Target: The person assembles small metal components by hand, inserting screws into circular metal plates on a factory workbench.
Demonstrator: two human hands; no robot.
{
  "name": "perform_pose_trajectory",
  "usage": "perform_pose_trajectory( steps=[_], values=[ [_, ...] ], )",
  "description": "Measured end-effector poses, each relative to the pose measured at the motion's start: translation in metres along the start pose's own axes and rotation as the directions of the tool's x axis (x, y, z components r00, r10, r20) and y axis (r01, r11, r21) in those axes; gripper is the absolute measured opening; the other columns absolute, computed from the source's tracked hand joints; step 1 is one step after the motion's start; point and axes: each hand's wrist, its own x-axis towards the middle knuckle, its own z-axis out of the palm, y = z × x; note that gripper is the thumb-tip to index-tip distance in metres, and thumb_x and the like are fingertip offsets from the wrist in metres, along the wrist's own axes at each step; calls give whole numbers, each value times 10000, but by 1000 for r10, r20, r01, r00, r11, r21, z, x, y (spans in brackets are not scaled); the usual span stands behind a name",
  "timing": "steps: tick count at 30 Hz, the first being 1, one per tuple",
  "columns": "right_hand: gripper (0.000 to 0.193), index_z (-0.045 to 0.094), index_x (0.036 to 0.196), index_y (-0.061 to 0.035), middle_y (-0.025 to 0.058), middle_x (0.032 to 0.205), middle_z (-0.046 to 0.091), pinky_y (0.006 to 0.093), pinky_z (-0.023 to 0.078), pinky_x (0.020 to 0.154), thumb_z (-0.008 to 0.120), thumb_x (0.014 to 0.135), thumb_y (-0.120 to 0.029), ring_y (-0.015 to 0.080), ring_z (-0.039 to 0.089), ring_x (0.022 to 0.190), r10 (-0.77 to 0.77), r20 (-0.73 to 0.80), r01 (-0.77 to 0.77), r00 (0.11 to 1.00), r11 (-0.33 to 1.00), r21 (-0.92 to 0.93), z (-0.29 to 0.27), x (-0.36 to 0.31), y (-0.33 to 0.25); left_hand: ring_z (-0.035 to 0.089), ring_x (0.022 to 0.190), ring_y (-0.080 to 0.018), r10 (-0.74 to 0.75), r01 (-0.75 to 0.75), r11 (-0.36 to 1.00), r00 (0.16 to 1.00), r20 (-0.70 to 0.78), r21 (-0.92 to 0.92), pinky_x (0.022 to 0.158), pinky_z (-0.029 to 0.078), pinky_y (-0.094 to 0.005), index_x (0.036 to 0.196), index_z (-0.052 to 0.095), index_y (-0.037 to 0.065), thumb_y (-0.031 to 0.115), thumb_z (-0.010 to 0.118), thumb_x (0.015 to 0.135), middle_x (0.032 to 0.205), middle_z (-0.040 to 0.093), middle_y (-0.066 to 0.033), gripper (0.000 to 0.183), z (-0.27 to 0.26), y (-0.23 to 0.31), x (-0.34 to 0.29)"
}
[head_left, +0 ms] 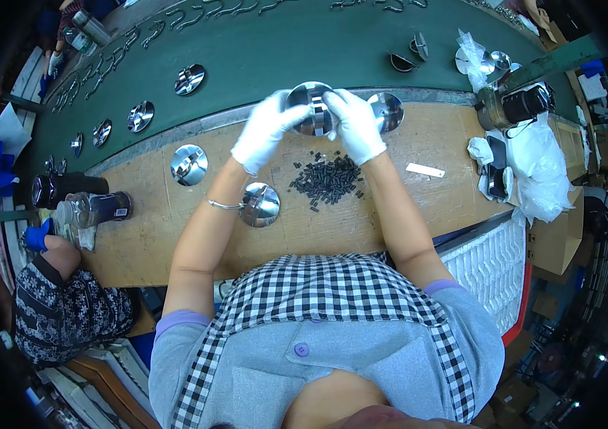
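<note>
My left hand (264,134) and my right hand (357,127), both in white gloves, grip a shiny round metal disc (309,91) between them over the far edge of the table. A raised metal bar crosses the disc's face, and my thumbs press near it. Just right of it, partly behind my right hand, lies a second disc (389,111). Closer to me is a heap of short black pieces (327,180) on the brown tabletop. Another disc (259,204) rests beside my left forearm, and one more disc (189,165) sits farther left.
Beyond the table runs a green conveyor belt (282,53) carrying several discs and curved metal parts. A white strip (425,170) lies right of the heap. Jars (107,207) stand left; a dark flask (529,104) and plastic bags (543,179) sit right. Another person (68,307) is at left.
</note>
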Motion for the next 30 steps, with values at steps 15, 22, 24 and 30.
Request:
perform_pose_trajectory(
  steps=[15, 22, 24, 30],
  values=[
    [360, 658, 1047, 19, 107, 899, 674, 283, 466, 756, 554, 923, -302, 158, 594, 801, -145, 55, 155, 988, 941, -301, 4, -11, -6, 581, 741, -105, -99, 60, 964, 985, -141, -258, 692, 471, -242, 972, 641, 14, 365, 488, 977, 859, 642, -46, 383, -6, -23, 5],
    [315, 627, 1072, 8, 103, 796, 665, 302, 490, 618, 508, 949, -257, 158, 632, 683, -93, -26, 70, 995, 883, -464, -6, -15, 7, 629, 869, -173, 375, -287, 734, 927, -16, 616, 803, 488, -270, 1132, 616, 13, 292, 593, 905, 1039, 662, -109, 361, 26, -37, -1],
    [316, 613, 1112, 7, 106, 797, 660, 268, 487, 588, 496, 961, -244, 120, 622, 670, 55, 94, -34, 994, 977, -209, -11, -28, 4, 627, 879, -168, 301, -250, 783, 954, 5, 570, 803, 491, -261, 1169, 597, 15, 277, 566, 920, 1034, 662, -112, 363, 19, -31, 0],
    [184, 722, 916, -118, 101, 890, 666, 402, 489, 789, 615, 824, -236, 310, 605, 877, -201, 31, 123, 979, 463, -878, -27, -58, 37, 609, 766, -166, 39, -7, 971, 990, -133, 238, 691, 488, -307, 1176, 593, -3, 270, 482, 951, 972, 668, -96, 370, 5, -32, -3]
  ],
)
